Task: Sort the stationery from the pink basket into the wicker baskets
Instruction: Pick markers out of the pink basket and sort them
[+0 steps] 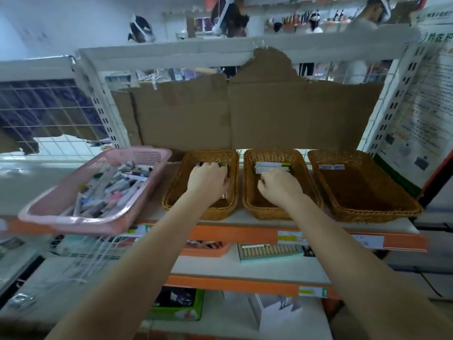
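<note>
We see the pink basket (49, 207), full of mixed stationery (110, 190), on the shelf (245, 220) at the far left, well apart from both hands. Our left hand (208, 179) is inside the left wicker basket (171, 192), fingers curled down over some pens (210, 164) at its back end; whether it grips them we cannot tell. Our right hand (279, 184) is in the middle wicker basket (311, 182), fingers curled, just in front of the white pens (270, 167) lying there; we cannot tell its grasp either. The right wicker basket (367, 192) holds small erasers (331, 166).
</note>
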`<state>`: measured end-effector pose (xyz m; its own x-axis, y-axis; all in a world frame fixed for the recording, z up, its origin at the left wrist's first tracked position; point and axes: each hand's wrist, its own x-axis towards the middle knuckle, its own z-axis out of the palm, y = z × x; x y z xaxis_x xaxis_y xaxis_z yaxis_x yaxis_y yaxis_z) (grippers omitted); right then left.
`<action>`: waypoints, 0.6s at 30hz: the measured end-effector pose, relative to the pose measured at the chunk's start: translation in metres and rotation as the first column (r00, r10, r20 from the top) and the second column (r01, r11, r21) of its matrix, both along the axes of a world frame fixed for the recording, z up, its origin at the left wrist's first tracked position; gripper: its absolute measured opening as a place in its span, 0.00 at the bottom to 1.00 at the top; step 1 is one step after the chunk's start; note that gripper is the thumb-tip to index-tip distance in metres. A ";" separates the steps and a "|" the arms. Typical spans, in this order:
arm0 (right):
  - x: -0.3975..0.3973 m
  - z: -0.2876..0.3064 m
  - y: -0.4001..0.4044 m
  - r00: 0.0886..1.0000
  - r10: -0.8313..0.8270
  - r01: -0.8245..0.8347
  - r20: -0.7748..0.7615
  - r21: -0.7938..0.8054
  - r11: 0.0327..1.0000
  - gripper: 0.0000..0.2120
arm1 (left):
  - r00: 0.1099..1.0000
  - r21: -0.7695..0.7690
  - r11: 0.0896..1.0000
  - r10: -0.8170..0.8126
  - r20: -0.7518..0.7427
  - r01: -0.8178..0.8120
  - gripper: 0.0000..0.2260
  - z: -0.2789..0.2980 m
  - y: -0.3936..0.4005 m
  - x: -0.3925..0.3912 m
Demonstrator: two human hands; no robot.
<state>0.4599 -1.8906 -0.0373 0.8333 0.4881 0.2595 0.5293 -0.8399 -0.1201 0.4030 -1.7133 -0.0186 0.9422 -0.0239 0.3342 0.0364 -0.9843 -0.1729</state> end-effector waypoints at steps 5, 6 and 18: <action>-0.033 0.022 0.085 0.998 0.043 -0.045 0.035 0.055 0.997 0.14 | 0.995 -0.001 0.999 0.049 0.083 -0.049 0.14 0.023 0.078 -0.039; -0.040 0.025 0.103 0.997 0.055 -0.059 0.051 0.081 0.995 0.14 | 0.994 0.000 0.998 0.065 0.093 -0.065 0.14 0.026 0.095 -0.047; -0.089 0.027 0.279 0.968 0.215 -0.232 0.127 0.139 0.963 0.15 | 0.980 -0.041 0.985 0.173 0.102 -0.169 0.13 0.014 0.257 -0.100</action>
<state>0.3712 -1.6118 -0.0101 0.6694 0.6065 0.4289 0.7188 -0.6747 -0.1677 0.3031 -1.4563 -0.0051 0.8911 0.1465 0.4296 0.2208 -0.9669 -0.1283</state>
